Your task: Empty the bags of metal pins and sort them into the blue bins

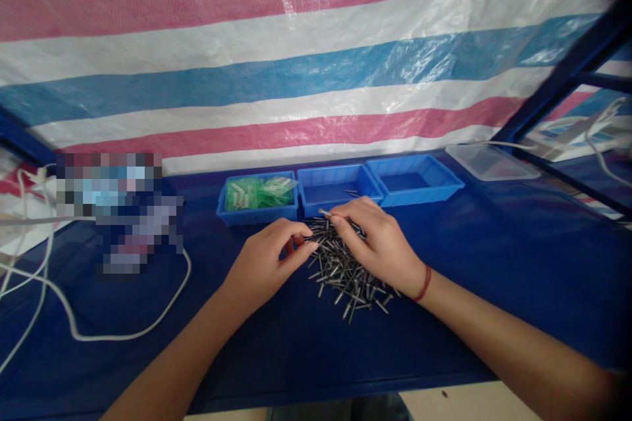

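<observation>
A loose pile of thin metal screws (pixel 345 276), dark and silver, lies on the blue tabletop between my hands. Over the pile's upper right, my right hand (pixel 380 237) pinches one screw (pixel 324 212) between thumb and forefinger, its head end sticking out to the left. At the pile's left edge is my left hand (pixel 276 253), thumb and fingers curled towards each other. Whether a screw sits between those fingertips is hard to see. Just behind the hands, the middle blue bin (pixel 340 174) has a few screws lying on its floor.
The left blue bin (pixel 257 216) contains green-tinted plastic packets (pixel 257 192). A third blue bin (pixel 419 194) adjoins on the right, with a translucent lid (pixel 494 163) beyond it. White cables (pixel 123 337) loop across the left side. A striped sheet (pixel 296 59) hangs behind.
</observation>
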Available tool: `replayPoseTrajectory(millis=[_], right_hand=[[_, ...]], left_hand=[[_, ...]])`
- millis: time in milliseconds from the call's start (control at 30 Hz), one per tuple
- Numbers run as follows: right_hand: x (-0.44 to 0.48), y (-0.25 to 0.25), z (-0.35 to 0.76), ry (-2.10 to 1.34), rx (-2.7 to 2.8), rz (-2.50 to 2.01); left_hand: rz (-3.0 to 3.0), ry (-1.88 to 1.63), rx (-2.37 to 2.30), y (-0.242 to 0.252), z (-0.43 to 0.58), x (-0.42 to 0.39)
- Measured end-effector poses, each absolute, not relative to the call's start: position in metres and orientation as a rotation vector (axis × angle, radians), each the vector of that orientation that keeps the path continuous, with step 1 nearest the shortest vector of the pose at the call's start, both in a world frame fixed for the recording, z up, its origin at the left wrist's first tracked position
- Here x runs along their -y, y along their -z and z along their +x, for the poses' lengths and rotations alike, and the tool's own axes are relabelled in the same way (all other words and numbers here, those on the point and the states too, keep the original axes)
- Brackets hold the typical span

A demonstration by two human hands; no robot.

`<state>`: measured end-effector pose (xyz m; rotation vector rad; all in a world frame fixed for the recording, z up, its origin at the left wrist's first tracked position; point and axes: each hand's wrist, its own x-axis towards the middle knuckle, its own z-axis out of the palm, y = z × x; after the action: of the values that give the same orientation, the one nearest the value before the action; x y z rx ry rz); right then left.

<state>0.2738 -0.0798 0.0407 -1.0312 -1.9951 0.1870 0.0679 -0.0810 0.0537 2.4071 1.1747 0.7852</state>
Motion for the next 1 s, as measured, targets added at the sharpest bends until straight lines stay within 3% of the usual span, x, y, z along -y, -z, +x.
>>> replayPoseTrajectory(millis=[233,567,667,867,1000], right_hand=[[0.044,-0.030,0.309,0.176,1.826,-1.413],[0.068,-0.040,0.291,-0.017,1.983,-1.256],[0.076,-0.041,0.283,-0.081,2.052,-1.165],[0.090,-0.042,0.266,-0.276,2.052,-0.972],[0.096,-0.043,0.262,-0.418,1.900,-0.963]], left_hand=[[2.539,-0.363,-1.112,-0.053,0.063,0.080],[2.674,-0.144,-1.169,-0.048,0.064,0.077],[2.627,-0.220,-1.225,-0.054,0.062,0.077],[2.299,-0.731,-1.179,-0.054,0.071,0.083],[2.181,-0.817,-1.169,-0.050,0.077,0.089]])
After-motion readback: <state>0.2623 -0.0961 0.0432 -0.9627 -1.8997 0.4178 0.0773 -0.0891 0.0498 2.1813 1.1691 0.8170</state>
